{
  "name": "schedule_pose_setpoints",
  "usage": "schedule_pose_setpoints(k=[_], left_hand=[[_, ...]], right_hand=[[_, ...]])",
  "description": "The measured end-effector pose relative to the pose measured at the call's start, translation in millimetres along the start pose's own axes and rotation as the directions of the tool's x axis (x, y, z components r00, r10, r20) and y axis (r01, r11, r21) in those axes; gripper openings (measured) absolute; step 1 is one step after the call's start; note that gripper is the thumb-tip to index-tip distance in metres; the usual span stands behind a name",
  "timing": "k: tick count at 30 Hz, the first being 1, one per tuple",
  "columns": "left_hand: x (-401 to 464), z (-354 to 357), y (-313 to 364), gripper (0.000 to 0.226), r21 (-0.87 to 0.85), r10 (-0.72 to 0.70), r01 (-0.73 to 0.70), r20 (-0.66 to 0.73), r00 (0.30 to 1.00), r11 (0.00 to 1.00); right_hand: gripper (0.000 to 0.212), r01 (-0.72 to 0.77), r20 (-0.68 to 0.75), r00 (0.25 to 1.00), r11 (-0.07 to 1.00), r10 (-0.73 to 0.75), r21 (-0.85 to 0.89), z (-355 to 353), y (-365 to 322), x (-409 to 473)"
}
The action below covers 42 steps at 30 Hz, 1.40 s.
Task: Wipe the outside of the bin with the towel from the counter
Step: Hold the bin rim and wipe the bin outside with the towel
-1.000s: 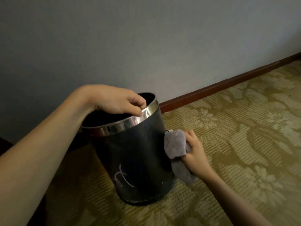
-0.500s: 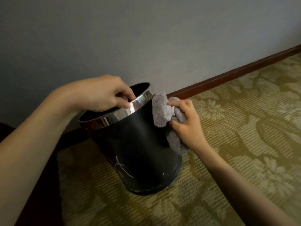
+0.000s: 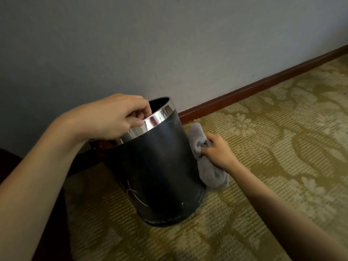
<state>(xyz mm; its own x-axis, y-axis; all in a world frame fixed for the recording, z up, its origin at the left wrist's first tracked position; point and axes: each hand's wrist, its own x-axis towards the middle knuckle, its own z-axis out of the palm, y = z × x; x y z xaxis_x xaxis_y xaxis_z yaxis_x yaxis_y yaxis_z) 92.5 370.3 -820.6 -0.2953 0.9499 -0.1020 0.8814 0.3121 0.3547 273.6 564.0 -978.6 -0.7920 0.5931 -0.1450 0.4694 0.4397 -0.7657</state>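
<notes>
A dark round bin (image 3: 158, 166) with a shiny metal rim stands tilted on the carpet, leaning toward the upper left. White scribble marks show low on its front. My left hand (image 3: 113, 117) grips the metal rim at the top, fingers hooked inside. A bunched grey towel (image 3: 205, 164) is pressed against the bin's right side, about halfway down, and its loose end hangs to the carpet. My right hand (image 3: 218, 151) is closed on the towel.
Patterned olive carpet (image 3: 263, 147) covers the floor to the right and front. A grey wall with a red-brown skirting board (image 3: 254, 87) runs just behind the bin. Something dark (image 3: 11, 166) sits at the far left edge.
My right hand has slid the towel down the bin's right side from near the rim to mid-height. The left hand has kept its grip on the rim.
</notes>
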Motion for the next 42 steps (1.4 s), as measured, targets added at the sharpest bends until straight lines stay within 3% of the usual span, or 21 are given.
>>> schedule_pose_setpoints(k=[8,12,16,19,21,23,27,30,37,40,42], left_hand=[[-25.2,-0.4,-7.1,0.021,0.039,0.059,-0.060,0.029,0.998,0.997],[-26.6,-5.1,-14.8,0.027,0.094,0.058,-0.060,0.023,0.998,0.994],[-22.8,-14.6,-17.9,0.039,0.056,0.018,-0.022,0.080,0.997,0.998],[-26.0,-21.3,-19.2,0.031,-0.077,-0.037,0.050,0.162,0.986,0.996],[-27.7,-20.5,-15.5,0.017,-0.070,-0.074,0.089,0.186,0.980,0.994],[-25.3,-12.9,-7.4,0.008,0.006,-0.114,0.114,0.131,0.985,0.993],[-15.7,11.2,12.7,0.021,0.185,-0.149,0.164,-0.094,0.984,0.969],[-12.9,21.1,17.4,0.021,0.159,-0.162,0.195,-0.204,0.966,0.968],[-12.5,25.7,20.9,0.017,0.122,-0.092,0.111,-0.151,0.984,0.986],[-12.4,25.9,17.4,0.014,0.087,-0.076,0.089,-0.139,0.987,0.992],[-11.0,24.7,11.9,0.011,0.055,-0.097,0.107,-0.161,0.982,0.993]], right_hand=[[0.036,0.264,-0.274,0.942,0.934,-0.196,0.240,1.7,-53.2,-4.8],[0.029,0.304,-0.239,0.941,0.911,-0.240,0.280,12.8,-35.4,-30.5],[0.031,0.238,-0.183,0.964,0.933,-0.193,0.268,27.6,-13.9,-45.7],[0.035,0.217,-0.207,0.963,0.952,-0.172,0.216,34.4,-7.3,-45.0],[0.035,0.215,-0.219,0.960,0.961,-0.175,0.173,37.8,-9.6,-42.5],[0.033,0.204,-0.225,0.960,0.965,-0.165,0.163,40.8,-13.6,-40.4],[0.027,0.170,-0.193,0.970,0.978,-0.144,0.122,44.5,-19.5,-35.6],[0.021,0.144,-0.157,0.979,0.986,-0.130,0.084,48.5,-18.7,-34.1],[0.008,0.086,-0.084,0.993,0.993,-0.079,0.081,40.7,-20.3,-19.0],[0.015,0.130,-0.154,0.983,0.978,-0.105,0.165,33.5,-39.4,-15.9],[0.032,0.213,-0.234,0.958,0.959,-0.167,0.187,31.2,-57.4,-22.0]])
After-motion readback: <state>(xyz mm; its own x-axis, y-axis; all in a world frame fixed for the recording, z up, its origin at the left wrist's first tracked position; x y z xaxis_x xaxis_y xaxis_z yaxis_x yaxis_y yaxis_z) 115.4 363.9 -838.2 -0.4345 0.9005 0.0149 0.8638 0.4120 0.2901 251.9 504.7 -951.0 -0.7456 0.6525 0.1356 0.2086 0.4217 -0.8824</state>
